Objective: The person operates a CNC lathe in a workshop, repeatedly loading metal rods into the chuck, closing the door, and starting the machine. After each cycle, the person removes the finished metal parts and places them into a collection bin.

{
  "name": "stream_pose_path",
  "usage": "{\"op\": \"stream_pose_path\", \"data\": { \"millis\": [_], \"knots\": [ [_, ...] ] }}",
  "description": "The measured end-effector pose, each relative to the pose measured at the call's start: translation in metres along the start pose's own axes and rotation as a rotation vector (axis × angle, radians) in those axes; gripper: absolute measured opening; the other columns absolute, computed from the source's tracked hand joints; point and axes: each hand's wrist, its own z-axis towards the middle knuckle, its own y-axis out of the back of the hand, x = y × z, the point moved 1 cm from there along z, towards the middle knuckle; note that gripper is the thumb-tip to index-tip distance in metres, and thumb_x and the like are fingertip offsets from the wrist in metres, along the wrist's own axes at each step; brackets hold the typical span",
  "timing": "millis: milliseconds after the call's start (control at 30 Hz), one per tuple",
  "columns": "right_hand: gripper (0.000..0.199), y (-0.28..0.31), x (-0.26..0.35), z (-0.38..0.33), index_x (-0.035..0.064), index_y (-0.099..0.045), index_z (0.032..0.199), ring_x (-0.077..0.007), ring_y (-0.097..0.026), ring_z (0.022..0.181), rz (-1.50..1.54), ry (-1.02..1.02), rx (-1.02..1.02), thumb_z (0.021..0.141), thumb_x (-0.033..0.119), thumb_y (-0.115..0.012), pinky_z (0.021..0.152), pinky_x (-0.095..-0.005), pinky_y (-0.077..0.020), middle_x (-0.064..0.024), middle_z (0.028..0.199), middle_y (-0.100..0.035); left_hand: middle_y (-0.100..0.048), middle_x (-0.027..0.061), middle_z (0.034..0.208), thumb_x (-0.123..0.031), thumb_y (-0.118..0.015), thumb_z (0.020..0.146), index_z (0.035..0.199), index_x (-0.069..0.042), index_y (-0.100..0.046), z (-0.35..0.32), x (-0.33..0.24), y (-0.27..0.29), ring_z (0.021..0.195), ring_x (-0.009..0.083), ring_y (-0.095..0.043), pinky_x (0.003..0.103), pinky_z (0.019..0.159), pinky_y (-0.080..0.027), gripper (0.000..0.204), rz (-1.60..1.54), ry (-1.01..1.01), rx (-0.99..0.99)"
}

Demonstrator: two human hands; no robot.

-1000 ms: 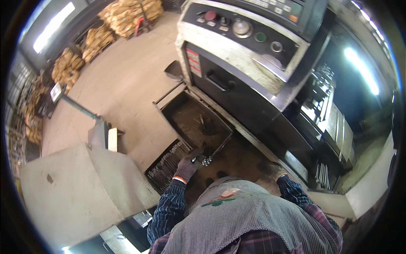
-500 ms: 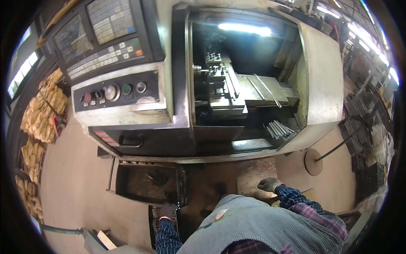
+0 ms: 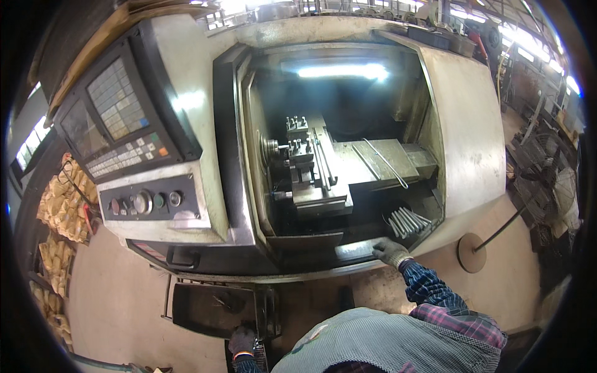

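Note:
My right hand [image 3: 392,252], in a dark grey glove, reaches to the front ledge of a lathe [image 3: 469,143]. Its fingers point left over a bright metal strip [image 3: 357,250], slightly apart and with nothing visible in them. Just beyond it a bundle of metal rods [image 3: 407,222] lies inside the machine. My left hand [image 3: 242,341], also gloved, is low beside a dark metal tray [image 3: 214,320], above a rack of small metal pieces [image 3: 262,359]. Its fingers are curled, with a small shiny bit at their tips; what they hold is unclear.
Inside the lathe are a tool slide [image 3: 317,193], a chuck [image 3: 270,148] and two long thin rods [image 3: 385,163]. A control panel [image 3: 118,124] stands at the left, with yellowish sacks [image 3: 65,199] beyond. A round stand base [image 3: 471,253] and fan [image 3: 538,165] are at the right.
My right hand has moved forward from beside my body to the lathe's front ledge. My left hand stays by the tray. The view has tilted up and turned.

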Motion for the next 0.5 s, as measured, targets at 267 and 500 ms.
{"op": "stream_pose_path", "data": {
  "millis": [267,500],
  "knots": [
    [0.061,0.099,0.023,0.146,0.0116,-0.054,0.144,-0.0397,-0.051,0.134,0.185,-0.146,-0.350,0.092,0.040,-0.068,0.111,-0.0484,-0.0440,-0.0205,0.144,-0.053,-0.074,0.0193,0.109,-0.030,-0.068,0.097,0.115,-0.008,-0.073,-0.001,-0.202,0.122,0.104,0.0377,-0.070,0.047,0.090,-0.056,0.029,-0.493,-0.301,-0.394],
    [0.054,0.127,-0.003,0.246,0.0144,-0.049,0.138,-0.0415,-0.051,0.130,0.121,-0.330,-0.370,0.089,0.031,-0.067,0.105,-0.0524,-0.0470,-0.0203,0.141,-0.048,-0.073,0.0173,0.107,-0.012,-0.073,0.093,0.110,-0.006,-0.072,0.010,-0.375,0.213,0.095,0.0325,-0.072,0.041,0.082,-0.059,0.018,-0.439,-0.745,-0.856]
  ]
}}
